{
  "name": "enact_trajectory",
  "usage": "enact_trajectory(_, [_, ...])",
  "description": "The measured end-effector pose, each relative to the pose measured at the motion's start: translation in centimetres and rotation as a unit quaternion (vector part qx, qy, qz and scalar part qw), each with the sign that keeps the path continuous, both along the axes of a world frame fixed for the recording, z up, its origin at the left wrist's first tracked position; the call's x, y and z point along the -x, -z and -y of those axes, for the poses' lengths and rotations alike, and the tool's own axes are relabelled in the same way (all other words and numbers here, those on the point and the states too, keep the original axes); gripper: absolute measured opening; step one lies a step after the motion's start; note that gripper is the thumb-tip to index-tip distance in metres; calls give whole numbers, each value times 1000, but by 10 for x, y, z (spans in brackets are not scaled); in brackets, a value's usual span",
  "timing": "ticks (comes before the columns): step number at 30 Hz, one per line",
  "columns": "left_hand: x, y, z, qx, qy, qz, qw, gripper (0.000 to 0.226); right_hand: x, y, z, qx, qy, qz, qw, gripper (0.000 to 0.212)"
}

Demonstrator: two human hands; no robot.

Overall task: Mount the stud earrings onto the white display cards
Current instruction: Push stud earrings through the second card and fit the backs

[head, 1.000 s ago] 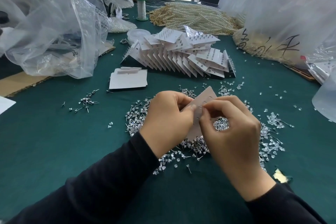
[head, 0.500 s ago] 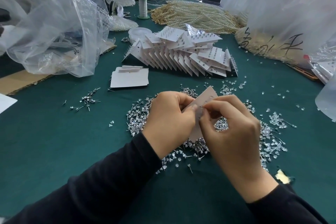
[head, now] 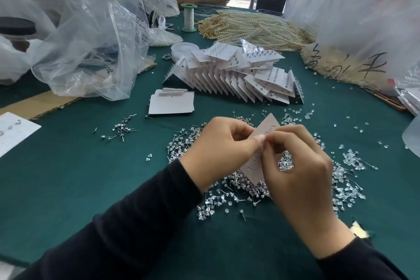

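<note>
above the stud pile (head: 181,146), left hand (head: 218,150) and right hand (head: 300,166) pinch one white card (head: 268,123) — bag (head: 336,70) beyond holds beads.

A white display card (head: 266,127) is held tilted above a heap of silver stud earrings (head: 238,186) near the table's (head: 68,177) near edge; filled cards (head: 231,75) lie fanned toward the far edge.

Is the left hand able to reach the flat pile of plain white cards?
Likely yes: the flat pile of plain white cards lies close beyond the left hand, nothing tall between, though that hand holds a white display card.
</note>
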State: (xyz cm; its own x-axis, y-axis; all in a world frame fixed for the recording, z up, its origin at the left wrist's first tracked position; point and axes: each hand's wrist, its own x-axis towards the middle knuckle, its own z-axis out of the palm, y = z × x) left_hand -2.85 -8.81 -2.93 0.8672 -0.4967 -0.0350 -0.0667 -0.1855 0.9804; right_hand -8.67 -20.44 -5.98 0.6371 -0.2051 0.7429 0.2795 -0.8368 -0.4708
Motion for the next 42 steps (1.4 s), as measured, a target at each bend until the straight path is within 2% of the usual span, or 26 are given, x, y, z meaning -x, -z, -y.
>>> enact_trajectory(2, [-7, -8, -9, 2, 56, -41, 998, 29, 1, -3, 2, 2, 2, 15, 1000, 4])
enact_trajectory(4, [-20, -15, -23, 4, 64, -34, 997, 23, 2, -6, 6, -3, 2, 42, 999, 3])
enact_trajectory(6, [-39, -16, -40, -84, -27, 69, 994, 19, 3, -9, 9, -23, -1, 55, 998, 5])
enact_trajectory(8, [-59, -12, -59, -218, -133, 151, 955, 15, 3, -8, 14, -69, -7, 51, 996, 5])
enact_trajectory(9, [-66, -10, -67, -277, -150, 161, 936, 13, 3, -8, 15, -99, -16, 46, 994, 6])
enact_trajectory(11, [-76, -5, -76, -340, -134, 145, 920, 9, 3, -8, 14, -159, -52, 36, 985, 9])
enact_trajectory(15, [-80, 6, -74, -364, -93, 133, 917, 11, 5, -10, 8, -273, -132, 0, 953, 22])
enact_trajectory(17, [-82, 10, -72, -363, -94, 130, 918, 10, 6, -11, 8, -370, -161, -36, 914, 25])
enact_trajectory(21, [-85, 12, -74, -343, -99, 112, 927, 8, 7, -12, 10, -568, -219, -116, 785, 27])
enact_trajectory(23, [-86, 12, -76, -334, -87, 93, 934, 6, 7, -11, 11, -612, -227, -146, 743, 20])
enact_trajectory(27, [-85, 12, -80, -306, -62, 53, 949, 5, 8, -15, 9, -649, -256, -175, 695, 13])
enact_trajectory(29, [-84, 10, -83, -293, -53, 35, 954, 9, 10, -17, 10, -654, -257, -176, 689, 14])
enact_trajectory(32, [-85, 2, -82, -311, -16, 31, 950, 16, 9, -18, 13, -649, -243, -178, 699, 14])
enact_trajectory(35, [-87, -10, -75, -379, 5, 130, 916, 17, 7, -20, 14, -650, -237, -179, 700, 13])
enact_trajectory(37, [-84, -17, -73, -399, 41, 184, 897, 11, 7, -19, 15, -651, -247, -193, 691, 24])
enact_trajectory(40, [-76, -16, -77, -385, 122, 161, 900, 9, 5, -16, 16, -648, -256, -211, 686, 35])
enact_trajectory(42, [-73, -12, -80, -391, 138, 166, 895, 9, 4, -14, 17, -645, -257, -211, 688, 39])
